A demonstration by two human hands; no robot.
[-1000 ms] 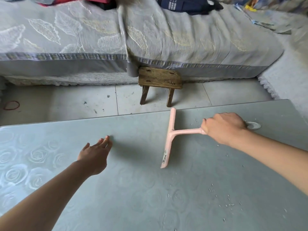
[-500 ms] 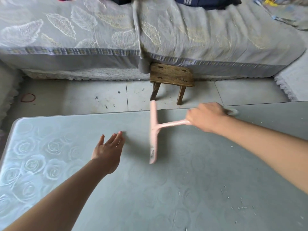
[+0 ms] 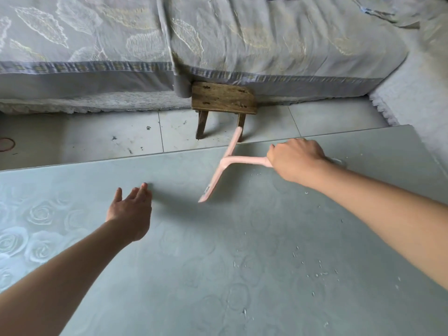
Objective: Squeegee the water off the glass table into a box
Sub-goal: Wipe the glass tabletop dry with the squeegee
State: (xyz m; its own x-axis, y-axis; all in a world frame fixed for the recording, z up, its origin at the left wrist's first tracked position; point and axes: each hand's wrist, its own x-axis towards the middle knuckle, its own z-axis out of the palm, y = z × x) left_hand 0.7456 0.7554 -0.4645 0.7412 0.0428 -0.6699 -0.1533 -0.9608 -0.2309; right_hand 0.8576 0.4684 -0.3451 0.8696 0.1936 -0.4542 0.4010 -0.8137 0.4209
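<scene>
Squeegee (image 3: pixel 218 175), pink, T-shaped: we are holding it over the far part of the glass table (image 3: pixel 218 275). Its blade is running at a slant, its far tip reaching past the table's far edge and its near tip lying further in over the glass. The blade is blurred, so we are not able to tell whether its rubber edge is meeting the surface.

Right hand (image 3: pixel 294 159): we are wrapping all the fingers round the squeegee's handle in a full fist, knuckles up, close to the table's far edge.

Left hand (image 3: pixel 131 214): we are keeping it flat, palm down, over the table's left-centre, fingers straight and close together, thumb held apart. Whether the palm is touching the glass we cannot tell.

Water: a small puddle (image 3: pixel 338 162) is lying on the table just behind the right hand, and scattered droplets (image 3: pixel 315 271) are sitting on the table's near right part.

Wooden stool (image 3: pixel 223 98): standing on the tiled floor (image 3: pixel 97 137) beyond the table's far edge.

Grey leaf-patterned cover (image 3: pixel 266 44): draping furniture further beyond the table, behind the stool.

Red ring (image 3: pixel 6 144): lying on the floor beyond the table's far-left corner.
</scene>
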